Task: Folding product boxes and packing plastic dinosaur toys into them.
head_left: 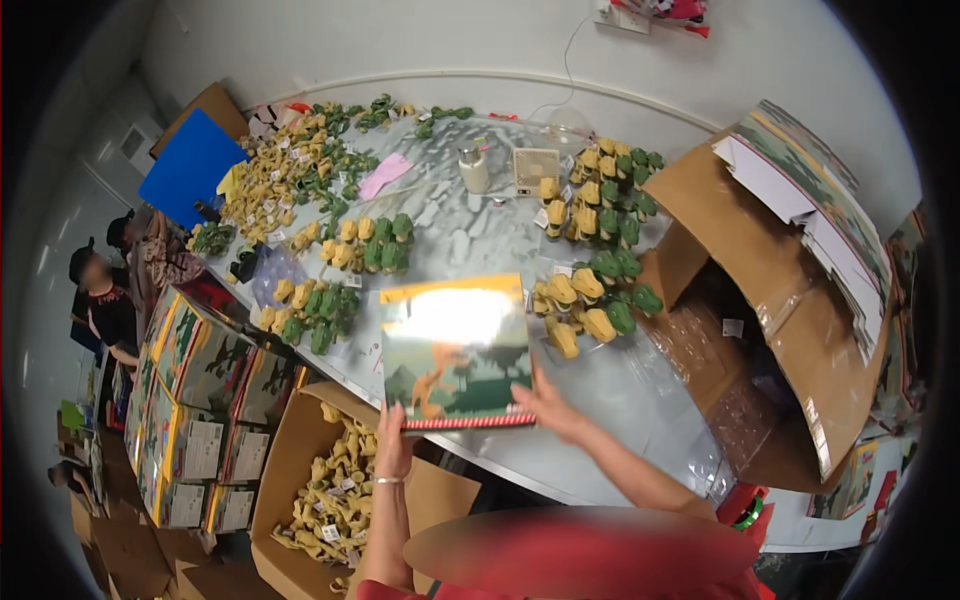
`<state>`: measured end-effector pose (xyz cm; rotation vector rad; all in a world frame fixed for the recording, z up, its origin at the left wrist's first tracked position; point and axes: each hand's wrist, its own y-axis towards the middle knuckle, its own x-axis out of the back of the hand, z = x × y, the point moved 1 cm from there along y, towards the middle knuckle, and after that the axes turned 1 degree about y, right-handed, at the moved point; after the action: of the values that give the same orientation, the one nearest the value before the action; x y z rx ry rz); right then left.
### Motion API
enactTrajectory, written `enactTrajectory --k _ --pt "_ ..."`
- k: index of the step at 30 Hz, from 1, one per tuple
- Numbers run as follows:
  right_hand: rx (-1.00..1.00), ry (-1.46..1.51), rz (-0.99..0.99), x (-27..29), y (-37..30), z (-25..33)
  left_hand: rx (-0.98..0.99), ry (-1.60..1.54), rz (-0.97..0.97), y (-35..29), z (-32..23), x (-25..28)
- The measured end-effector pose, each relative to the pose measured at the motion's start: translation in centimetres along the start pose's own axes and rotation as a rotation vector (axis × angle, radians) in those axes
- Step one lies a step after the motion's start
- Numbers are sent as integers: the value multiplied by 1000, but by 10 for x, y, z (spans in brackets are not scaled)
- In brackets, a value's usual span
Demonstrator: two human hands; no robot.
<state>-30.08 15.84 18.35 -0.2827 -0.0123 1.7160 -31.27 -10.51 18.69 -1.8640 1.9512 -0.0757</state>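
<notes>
Over the near edge of the table I hold a flat-fronted picture box (460, 355), green and yellow with an orange dinosaur and a red-striped lower edge. My left hand (393, 445) grips its lower left corner, thumb along the side. My right hand (548, 405) holds the lower right side, with fingers over the front. Glare washes out the upper part of the box. Groups of yellow and green dinosaur-head toys (370, 245) lie beyond it on the left, and similar toys (585, 305) are just to its right.
An open carton of yellow toys (345, 490) stands below left, beside stacked picture boxes (200, 400). A large carton (770, 300) with flat printed boxes on top is at the right. A bottle (472, 170) and small fan (536, 172) stand farther back. People (105, 300) are at far left.
</notes>
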Motion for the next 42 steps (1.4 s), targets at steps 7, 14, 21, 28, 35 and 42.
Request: enactTrajectory --k 7,14,21,28,35,42 --pt "-257 129 -164 52 135 105 -89 149 -1 156 -82 -61" --pt "-182 -1 -246 105 295 69 -95 81 -84 333 -62 -75" --pt "-155 -689 -376 155 365 37 -12 95 -175 374 -10 -70" --pt "168 -873 -305 186 516 112 4 54 -139 377 -12 -65" --pt "39 -1173 -271 173 655 78 64 -32 -77 375 -15 -65" --pt "-189 -858 -381 175 676 61 19 -230 -126 377 -18 -72"
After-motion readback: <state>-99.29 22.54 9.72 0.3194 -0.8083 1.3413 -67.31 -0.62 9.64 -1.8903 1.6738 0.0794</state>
